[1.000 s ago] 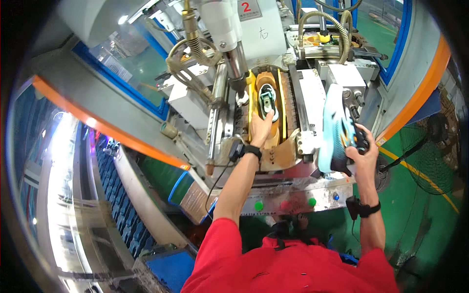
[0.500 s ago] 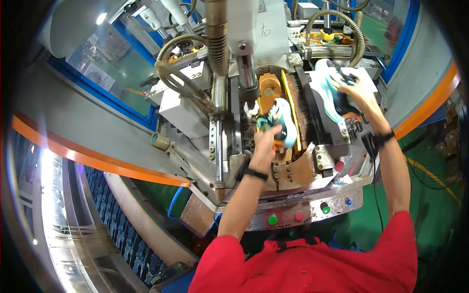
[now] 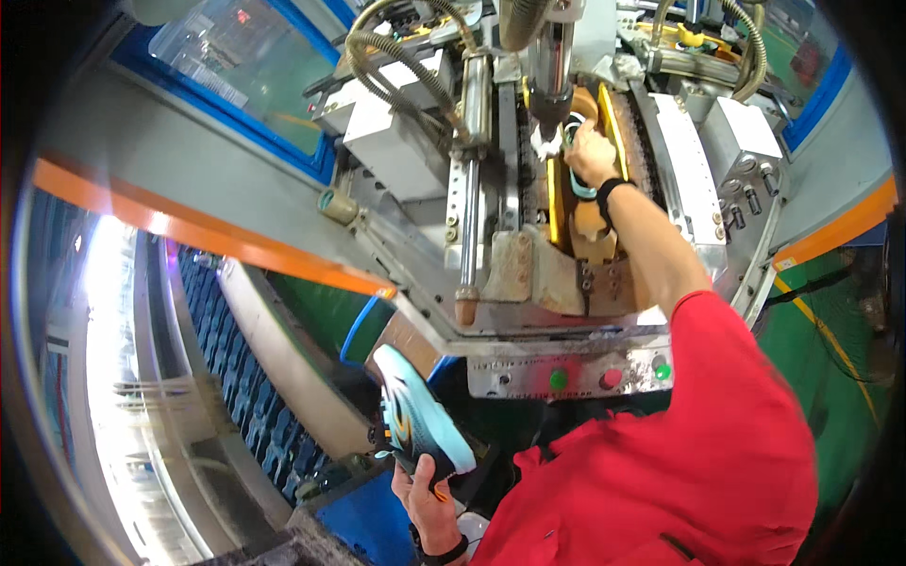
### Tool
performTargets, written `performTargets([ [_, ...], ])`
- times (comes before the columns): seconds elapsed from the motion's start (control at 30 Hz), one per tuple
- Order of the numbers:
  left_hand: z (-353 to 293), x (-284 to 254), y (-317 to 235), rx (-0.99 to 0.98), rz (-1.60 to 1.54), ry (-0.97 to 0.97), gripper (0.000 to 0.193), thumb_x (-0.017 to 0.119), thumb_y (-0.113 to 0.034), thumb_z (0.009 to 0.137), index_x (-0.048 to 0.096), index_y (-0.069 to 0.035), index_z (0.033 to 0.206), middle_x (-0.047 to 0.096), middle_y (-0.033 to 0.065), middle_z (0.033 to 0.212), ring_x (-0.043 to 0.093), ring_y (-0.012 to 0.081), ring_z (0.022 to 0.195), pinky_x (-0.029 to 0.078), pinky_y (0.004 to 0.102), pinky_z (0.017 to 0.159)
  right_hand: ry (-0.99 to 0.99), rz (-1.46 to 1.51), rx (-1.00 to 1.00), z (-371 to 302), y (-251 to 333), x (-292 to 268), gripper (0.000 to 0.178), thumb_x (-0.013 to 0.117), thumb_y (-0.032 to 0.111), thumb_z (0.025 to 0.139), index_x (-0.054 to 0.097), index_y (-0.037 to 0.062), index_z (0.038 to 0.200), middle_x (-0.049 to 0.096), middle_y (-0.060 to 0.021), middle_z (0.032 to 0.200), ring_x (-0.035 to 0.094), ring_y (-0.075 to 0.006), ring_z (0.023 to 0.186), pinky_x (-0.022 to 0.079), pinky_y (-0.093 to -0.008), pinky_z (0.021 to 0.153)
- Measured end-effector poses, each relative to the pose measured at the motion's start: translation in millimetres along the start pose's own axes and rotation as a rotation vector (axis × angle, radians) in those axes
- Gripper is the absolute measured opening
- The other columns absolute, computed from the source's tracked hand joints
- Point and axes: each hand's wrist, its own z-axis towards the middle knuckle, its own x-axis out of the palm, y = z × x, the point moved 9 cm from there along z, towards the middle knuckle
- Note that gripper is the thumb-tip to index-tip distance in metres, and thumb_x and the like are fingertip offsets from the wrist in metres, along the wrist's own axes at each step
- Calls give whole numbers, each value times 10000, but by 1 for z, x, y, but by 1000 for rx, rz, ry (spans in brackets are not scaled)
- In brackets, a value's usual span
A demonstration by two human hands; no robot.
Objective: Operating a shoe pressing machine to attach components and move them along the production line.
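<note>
At the lower left my left hand (image 3: 429, 500) is closed round the heel end of a sneaker (image 3: 425, 406), light blue with black and orange accents. The sole side faces away from the machine and its toe points up. Reaching into the machine, my right hand (image 3: 593, 156) is closed on a second sneaker (image 3: 581, 189) of the same light blue, mostly hidden behind my fingers. That sneaker lies in the cavity between the yellow side strips (image 3: 555, 203). A tan pad (image 3: 591, 224) shows below it.
A vertical press rod (image 3: 551, 85) hangs just left of my right hand. A steel cylinder (image 3: 469, 217) stands farther left. Along the machine's front runs a button panel (image 3: 585, 375). To the left are an orange-edged guard (image 3: 217, 231) and a conveyor (image 3: 226, 349).
My left hand has carried its sneaker from the machine down to the lower left. My right hand has brought the other sneaker from the right-hand ledge into the cavity. The view has shifted.
</note>
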Motion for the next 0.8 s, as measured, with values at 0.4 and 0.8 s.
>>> performTargets([
  [0.4, -51, -71, 70, -140, -100, -312, 172, 649, -182, 873, 624, -40, 968, 668, 71, 904, 660, 210, 773, 508, 329, 582, 219, 489, -788, -367, 49, 3, 143, 629, 112, 776, 613, 53, 905, 565, -126, 926, 597, -288, 888, 534, -373, 655],
  [0.8, -60, -52, 76, -104, -135, -288, 168, 656, -120, 865, 590, -26, 987, 653, 56, 875, 666, 186, 765, 505, 276, 573, 201, 848, -750, -342, 50, -48, 244, 687, 111, 794, 598, 59, 1015, 574, -111, 855, 602, -236, 654, 512, -363, 616],
])
